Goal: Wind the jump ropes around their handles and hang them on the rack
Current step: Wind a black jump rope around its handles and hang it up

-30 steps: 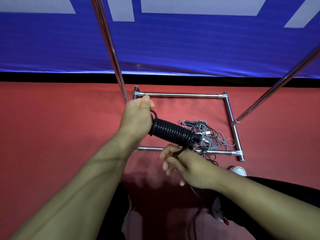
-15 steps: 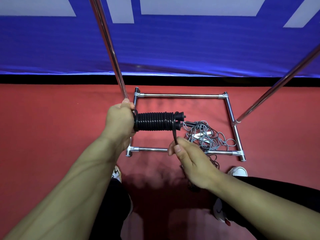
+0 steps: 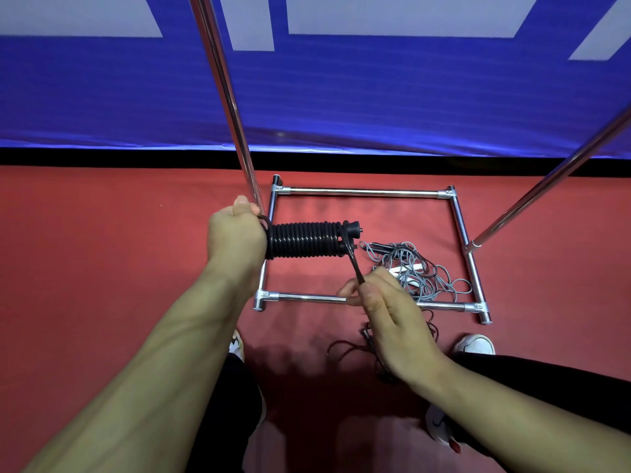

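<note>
My left hand point(image 3: 237, 233) grips one end of a pair of black jump-rope handles point(image 3: 307, 240), held level and wrapped in many tight coils of black rope. From the free end of the handles a short length of black rope runs down to my right hand point(image 3: 386, 308), which pinches it between thumb and fingers. A grey jump rope point(image 3: 409, 271) lies tangled on the floor inside the chrome rack base point(image 3: 362, 192). A dark red rope point(image 3: 345, 346) lies on the floor below my right hand, partly hidden by it.
Two chrome rack uprights rise from the base, one at left point(image 3: 225, 97) just above my left hand, one at right point(image 3: 546, 186). The floor point(image 3: 102, 250) is red, with a blue wall banner point(image 3: 375, 97) behind. My white shoes point(image 3: 476, 344) stand close to the base.
The wound handles have swung from tilted down-right to level and shifted left. My right hand has come round from under the handles to below their free end, pulling the rope tail taut.
</note>
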`<state>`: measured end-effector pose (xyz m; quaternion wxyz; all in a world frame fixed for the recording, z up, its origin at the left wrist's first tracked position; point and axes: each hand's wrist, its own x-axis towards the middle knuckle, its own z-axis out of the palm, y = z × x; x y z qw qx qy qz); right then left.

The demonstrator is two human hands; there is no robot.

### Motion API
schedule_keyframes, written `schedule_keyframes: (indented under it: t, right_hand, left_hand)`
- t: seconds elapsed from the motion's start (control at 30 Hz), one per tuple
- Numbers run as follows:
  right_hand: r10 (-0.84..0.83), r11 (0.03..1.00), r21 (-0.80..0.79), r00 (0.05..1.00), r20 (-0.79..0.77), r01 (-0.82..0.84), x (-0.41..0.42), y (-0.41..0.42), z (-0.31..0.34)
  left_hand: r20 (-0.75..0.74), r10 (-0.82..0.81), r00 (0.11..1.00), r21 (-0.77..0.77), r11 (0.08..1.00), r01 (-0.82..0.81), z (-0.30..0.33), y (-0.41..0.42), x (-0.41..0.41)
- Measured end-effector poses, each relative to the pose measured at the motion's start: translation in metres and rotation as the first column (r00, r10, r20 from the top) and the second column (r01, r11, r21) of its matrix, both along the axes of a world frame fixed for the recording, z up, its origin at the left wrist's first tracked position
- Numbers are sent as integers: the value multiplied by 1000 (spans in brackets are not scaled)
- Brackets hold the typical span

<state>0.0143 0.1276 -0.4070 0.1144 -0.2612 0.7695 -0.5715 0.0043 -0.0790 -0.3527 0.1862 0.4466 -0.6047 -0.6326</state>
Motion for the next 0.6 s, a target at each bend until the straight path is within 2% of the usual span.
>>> schedule_keyframes:
  t: [0.2, 0.33, 0.47, 0.6]
  right_hand:
    - [6, 996, -88, 992, 123, 5, 0, -4, -1]
    - [4, 997, -73, 988, 152, 7, -1, -5, -4]
    - [70, 995, 61, 994, 89, -76, -1, -4, -16]
    - [191, 934, 329, 973, -129, -140, -13, 4, -27]
  left_hand:
    - [20, -27, 999, -85, 996, 28, -6, -3, -1]
    - [7, -22, 1000, 14, 1000, 22, -3, 0, -1]
    - [23, -117, 993, 67, 991, 116, -2, 9, 0]
    - [95, -345, 934, 46, 939, 342, -8, 13, 3]
